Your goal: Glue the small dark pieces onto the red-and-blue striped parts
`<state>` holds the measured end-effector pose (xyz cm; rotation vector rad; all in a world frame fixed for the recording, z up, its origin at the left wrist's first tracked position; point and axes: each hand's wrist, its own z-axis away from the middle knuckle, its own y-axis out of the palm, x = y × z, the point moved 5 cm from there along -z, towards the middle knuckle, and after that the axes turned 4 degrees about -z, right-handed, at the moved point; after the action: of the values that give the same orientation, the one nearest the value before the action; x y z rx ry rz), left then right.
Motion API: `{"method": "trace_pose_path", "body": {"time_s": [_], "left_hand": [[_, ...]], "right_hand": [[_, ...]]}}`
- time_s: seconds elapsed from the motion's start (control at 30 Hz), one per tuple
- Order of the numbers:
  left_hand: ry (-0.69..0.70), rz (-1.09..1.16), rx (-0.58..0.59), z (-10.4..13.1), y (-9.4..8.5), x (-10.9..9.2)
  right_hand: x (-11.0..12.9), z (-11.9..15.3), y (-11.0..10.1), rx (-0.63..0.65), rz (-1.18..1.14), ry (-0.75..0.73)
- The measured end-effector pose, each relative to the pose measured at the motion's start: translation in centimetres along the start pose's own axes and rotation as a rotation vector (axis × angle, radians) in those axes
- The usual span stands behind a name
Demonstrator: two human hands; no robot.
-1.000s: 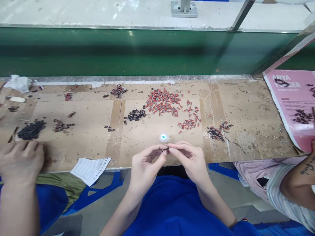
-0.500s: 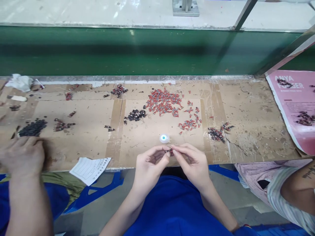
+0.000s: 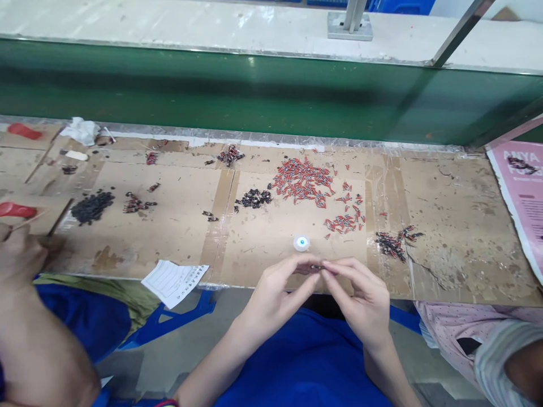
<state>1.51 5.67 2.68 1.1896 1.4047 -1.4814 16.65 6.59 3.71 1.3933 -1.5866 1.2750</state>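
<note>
Small dark part (image 3: 317,267) held between both hands over the near bench edge.
The left hand (image 3: 278,291) and right hand (image 3: 362,297) pinched the part from either side, fingertips closed on it, neither hand nearer; its long axis appeared to run left to right, though fingers hid detail. Just beyond sat a white round item (image 3: 301,243) with a blue centre; a dark-red cluster (image 3: 390,246) lay right, then black pieces (image 3: 255,198) left, and farthest, a red heap (image 3: 303,180). Nothing visible separated hands and part.
</note>
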Motion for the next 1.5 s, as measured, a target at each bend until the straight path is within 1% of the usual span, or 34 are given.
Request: {"method": "trace_pose_path", "body": {"time_s": [0.03,0.07,0.1,0.13,0.17,0.23,0.27,0.3,0.33,0.37,0.4,0.43,0.5,0.53,0.6,0.67,0.7,0.77,0.8,0.83,0.9,1.0,1.07,1.13,1.2,1.27,1.33,1.4,1.47,1.5], "left_hand": [[0.007,-0.020,0.010,0.0,-0.2,0.0],[0.014,-0.052,-0.007,0.1,-0.7,0.0],[0.020,-0.097,-0.057,0.2,-1.4,0.1],[0.030,-0.156,-0.139,0.3,-2.6,0.3],[0.036,-0.229,-0.238,0.3,-4.0,0.6],[0.049,-0.401,-0.469,0.4,-7.5,1.7],[0.047,-0.504,-0.552,0.3,-9.3,2.6],[0.043,-0.607,-0.606,0.1,-11.1,3.5],[0.030,-0.708,-0.629,-0.2,-12.7,4.7],[-0.006,-0.794,-0.617,-0.5,-14.2,6.0],[-0.039,-0.848,-0.598,-0.8,-15.5,7.4],[-0.060,-0.876,-0.554,-1.1,-16.5,8.6],[-0.068,-0.895,-0.446,-1.6,-17.8,10.6],[-0.061,-0.896,-0.396,-1.7,-18.1,11.3],[-0.049,-0.886,-0.306,-1.9,-18.2,12.1],[-0.063,-0.873,-0.248,-2.0,-18.1,12.5],[-0.081,-0.869,-0.232,-2.1,-18.1,12.5],[-0.131,-0.864,-0.222,-2.2,-18.0,12.6],[-0.159,-0.860,-0.221,-2.3,-18.1,12.6],[-0.183,-0.853,-0.218,-2.4,-18.0,12.6],[-0.216,-0.829,-0.208,-2.5,-17.9,12.7],[-0.229,-0.781,-0.193,-2.5,-17.6,12.7],[-0.228,-0.748,-0.184,-2.4,-17.2,12.7],[-0.219,-0.713,-0.159,-2.3,-16.2,12.5],[-0.200,-0.663,-0.121,-2.1,-14.6,12.1],[-0.185,-0.590,-0.095,-1.9,-12.5,11.7],[-0.187,-0.502,-0.097,-1.8,-10.3,11.3],[-0.200,-0.407,-0.109,-1.8,-8.5,10.8],[-0.209,-0.330,-0.128,-1.7,-7.4,10.3],[-0.205,-0.309,-0.144,-1.6,-7.0,9.9]], "right_hand": [[-0.3,0.0,-0.5,-0.029,0.031,0.019],[-0.8,0.0,-1.2,-0.073,0.066,0.041],[-1.3,0.0,-2.2,-0.134,0.107,0.061],[-2.0,0.0,-3.4,-0.204,0.157,0.077],[-2.8,0.0,-4.7,-0.291,0.210,0.096],[-4.3,0.1,-7.4,-0.440,0.369,0.108],[-5.2,0.2,-8.7,-0.495,0.447,0.124],[-6.0,0.2,-9.8,-0.530,0.512,0.146],[-6.8,0.2,-10.6,-0.556,0.581,0.159],[-7.4,0.3,-11.3,-0.563,0.648,0.157],[-7.9,0.2,-11.7,-0.558,0.707,0.149],[-8.3,0.2,-11.9,-0.548,0.757,0.130],[-8.5,0.1,-11.8,-0.543,0.832,0.070],[-8.4,0.1,-11.6,-0.551,0.855,0.041],[-7.9,0.0,-10.7,-0.565,0.866,-0.008],[-7.1,-0.4,-8.9,-0.508,0.823,-0.055],[-6.7,-0.6,-7.7,-0.443,0.780,-0.085],[-6.1,-0.9,-4.7,-0.264,0.677,-0.152],[-6.0,-1.0,-3.1,-0.170,0.626,-0.172],[-5.9,-1.0,-1.6,-0.103,0.592,-0.176],[-6.3,-0.9,0.9,-0.020,0.548,-0.140],[-7.3,-0.9,3.3,0.045,0.479,-0.074],[-7.8,-1.0,4.1,0.072,0.428,-0.072],[-8.1,-1.0,4.5,0.091,0.378,-0.069],[-8.1,-0.9,4.5,0.110,0.304,-0.048],[-8.1,-0.6,4.5,0.126,0.187,-0.009],[-8.1,-0.3,4.2,0.127,0.060,0.064],[-8.3,0.1,3.9,0.101,-0.044,0.184],[-8.4,0.4,3.3,0.041,-0.135,0.289],[-8.4,0.4,3.0,0.007,-0.179,0.318]]}}
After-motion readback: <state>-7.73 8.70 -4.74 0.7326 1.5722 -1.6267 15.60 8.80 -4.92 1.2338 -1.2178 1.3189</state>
